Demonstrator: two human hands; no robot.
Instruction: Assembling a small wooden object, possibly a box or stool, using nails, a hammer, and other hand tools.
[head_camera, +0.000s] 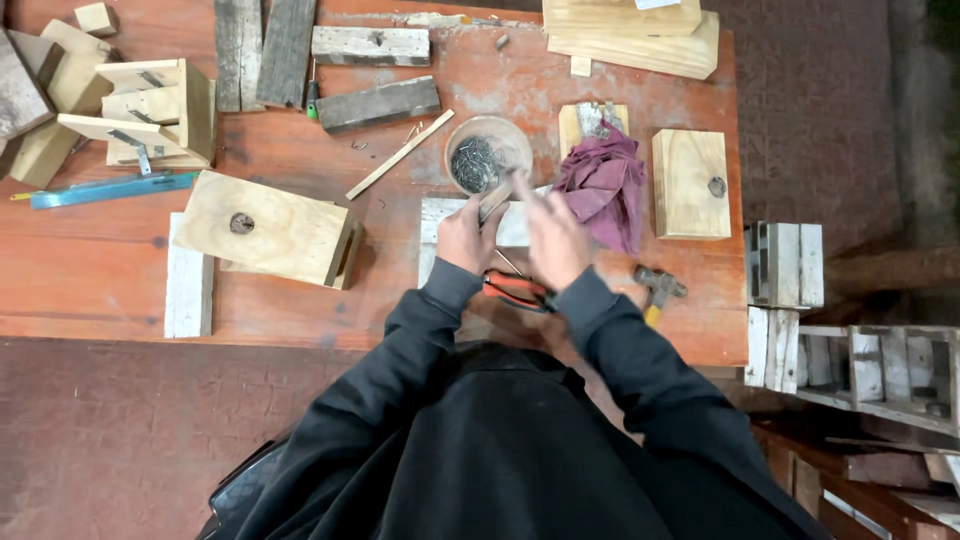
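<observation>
Here, at frame centre, a small wooden strip (495, 200) is pinched by the left hand (466, 236); the blurred right hand (553, 238) is seen beside it, its finger state unclear. Just above, a round bowl (487, 152) of grey nails is placed.

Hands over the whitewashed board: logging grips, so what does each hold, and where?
Left hand pinches a small brownish wooden piece by its lower end; right hand is blurred, cannot tell.

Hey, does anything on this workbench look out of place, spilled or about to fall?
The hammer lies at the table's near edge, its handle poking over the side. A few loose nails lie scattered outside the bowl of nails. Both hands work a small wood piece; nothing looks broken.
</observation>
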